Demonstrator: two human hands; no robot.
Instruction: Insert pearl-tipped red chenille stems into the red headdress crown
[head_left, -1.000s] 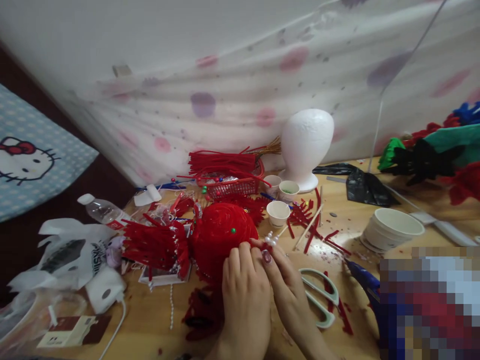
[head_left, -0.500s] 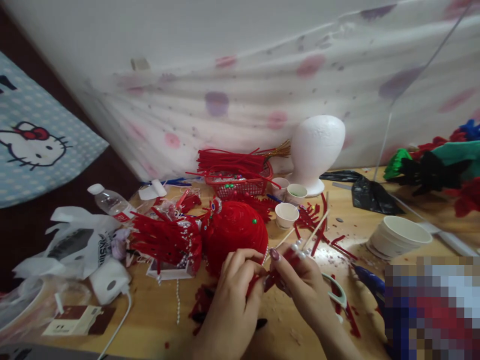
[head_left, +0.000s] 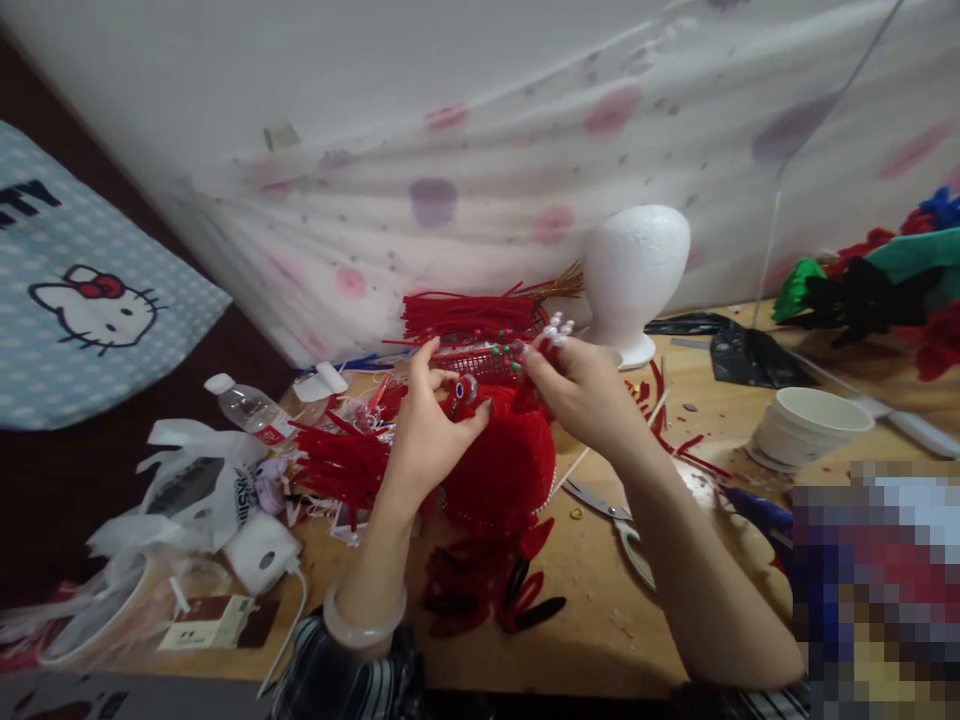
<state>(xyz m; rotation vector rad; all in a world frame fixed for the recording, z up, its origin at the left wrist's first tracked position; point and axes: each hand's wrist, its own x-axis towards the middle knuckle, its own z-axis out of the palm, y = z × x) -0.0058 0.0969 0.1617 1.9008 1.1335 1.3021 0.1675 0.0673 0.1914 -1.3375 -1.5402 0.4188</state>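
Observation:
A red fuzzy dome-shaped headpiece (head_left: 510, 465), edged with small beads, sits on the table before me. My left hand (head_left: 427, 430) is at its upper left, with thumb and fingers curved around a blue-gemmed ornament (head_left: 460, 392) there. Above the dome's right side, my right hand (head_left: 589, 395) pinches a red piece topped with a white pearl cluster (head_left: 556, 330). Its lower end is partly hidden by the fingers. Red and black petal-like pieces (head_left: 517, 590) lie in front of the dome. Scissors (head_left: 611, 510) rest on its right.
Behind the dome is a red basket (head_left: 480, 362) with red fuzzy stems (head_left: 469, 316). A white foam head (head_left: 636, 270) stands at the back. White cups (head_left: 814, 425) are on the right. A bottle (head_left: 251, 410), plastic bag (head_left: 187, 470) and white charger (head_left: 262, 555) crowd the left.
Both hands have risen and moved forward from in front of the dome to its top. They have parted, the pearl-topped piece staying in my right hand. The scissors show more fully.

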